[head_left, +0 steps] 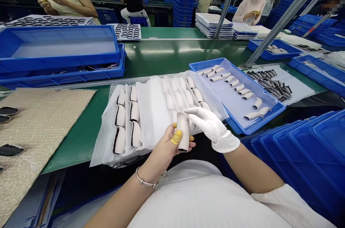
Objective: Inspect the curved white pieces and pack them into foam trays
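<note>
A curved, ribbed beige piece point(183, 131) with a dark inner edge stands nearly upright in my left hand point(172, 140). Yellow finger cots cover some of that hand's fingertips, and the fingers wrap round the piece. My right hand point(212, 127), in a white glove, reaches in from the right with its fingers stretched out. Its fingertips are at the upper edge of the piece; whether they press on it I cannot tell. Behind both hands lies a tray lined with white tissue point(149, 113), where similar curved pieces point(121, 114) lie in rows, some under the tissue.
To the right, a blue tray point(234, 122) holds several curved pieces, with dark pieces point(272, 84) on white sheet beyond. Stacked blue bins point(304, 149) stand at lower right. At left are a beige textured mat point(48, 123) and large blue trays point(61, 55). Co-workers sit across the bench.
</note>
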A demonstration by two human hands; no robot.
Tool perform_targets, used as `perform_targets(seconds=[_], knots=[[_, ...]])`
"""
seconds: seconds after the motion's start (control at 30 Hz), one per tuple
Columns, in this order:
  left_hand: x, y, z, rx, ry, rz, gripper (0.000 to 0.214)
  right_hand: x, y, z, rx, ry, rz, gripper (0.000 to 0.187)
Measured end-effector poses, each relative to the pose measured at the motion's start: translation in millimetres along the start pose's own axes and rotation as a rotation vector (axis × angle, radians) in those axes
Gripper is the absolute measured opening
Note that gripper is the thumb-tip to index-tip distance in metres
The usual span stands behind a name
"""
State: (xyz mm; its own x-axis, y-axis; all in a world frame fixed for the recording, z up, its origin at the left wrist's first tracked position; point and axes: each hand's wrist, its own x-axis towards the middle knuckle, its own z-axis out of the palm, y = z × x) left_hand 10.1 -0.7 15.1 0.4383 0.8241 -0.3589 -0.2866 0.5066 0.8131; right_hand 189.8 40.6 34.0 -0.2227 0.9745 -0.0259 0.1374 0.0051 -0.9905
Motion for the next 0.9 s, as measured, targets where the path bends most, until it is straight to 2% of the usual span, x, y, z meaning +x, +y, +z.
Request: perform_targets(seconds=[0.13,0.23,0.4,0.63,0.7,0.77,0.9], knots=[[-2.5,1.9,2.1,0.049,-0.01,-0.015,0.06,3.1,-4.7,8.0,0.089,-0.034,0.132,0.031],[-2.9,2.5,2.2,0.057,-0.012,-0.011,0.061,1.8,-6.2,11.3,0.113,-0.028,0.149,0.032],[-0.2,-1.6,-0.9,0.096,-0.02,0.039,0.061,1.6,-3.2,10.1,0.002,-0.048,0.027,0.03],[0.1,-3.8,-0.7,0.198,-0.004,0.049,0.064,10.7,-7.3,8.9,-0.472,-0.084,-0.169,0.043],[-0.2,-2.9,-0.7,0.122,-0.019,0.058,0.065,12.5,-7.6,9.4,-0.405,-0.064,-0.188,0.044],[-0.2,-2.4,-1.2,-0.023,-0.051,0.039,0.063,13.4,-4.9,10.1,-0.212,-0.047,-0.123,0.044],[0.5,-6.2,-2.0,-0.306,-0.124,-0.127,0.057,12.1,6.2,14.4,0.186,-0.043,0.021,0.046]])
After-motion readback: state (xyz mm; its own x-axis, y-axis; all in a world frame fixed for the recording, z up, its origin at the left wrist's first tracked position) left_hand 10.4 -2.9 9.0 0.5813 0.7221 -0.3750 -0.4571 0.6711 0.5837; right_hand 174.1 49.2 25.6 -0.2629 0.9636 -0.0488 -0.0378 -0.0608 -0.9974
